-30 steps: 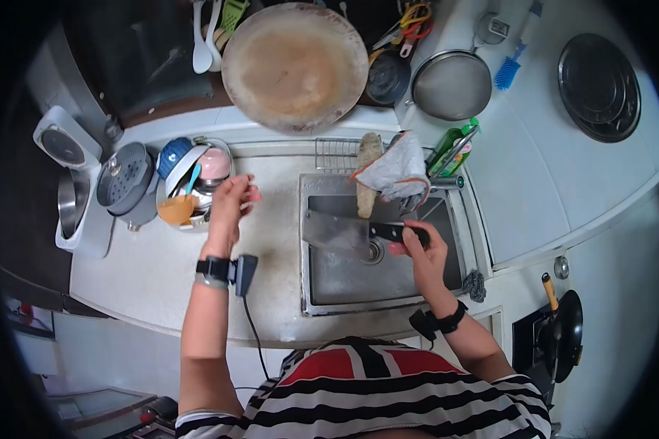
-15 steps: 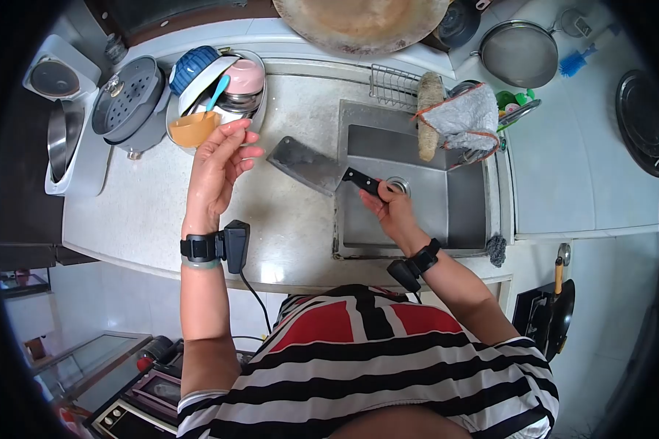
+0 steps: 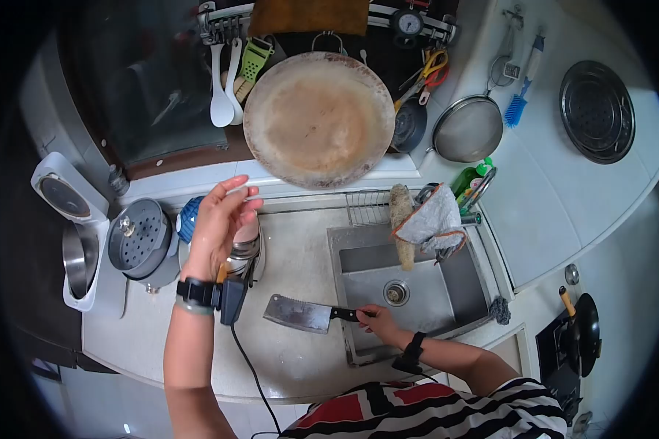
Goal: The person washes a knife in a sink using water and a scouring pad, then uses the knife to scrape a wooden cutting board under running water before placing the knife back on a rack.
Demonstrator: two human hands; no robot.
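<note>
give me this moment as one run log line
right hand: holds cleaver by handle | left hand: raised, empty | cleaver blade: over counter

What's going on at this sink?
A person's right hand grips the black handle of a broad, rectangular metal cleaver, its blade over the pale countertop left of the rectangular steel sink. Whether the blade touches the counter is unclear. The left hand is raised, fingers loosely open with nothing visible in them, partly hiding a blue bowl.

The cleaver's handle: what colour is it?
The cleaver's handle is black, showing best in the head view.
</note>
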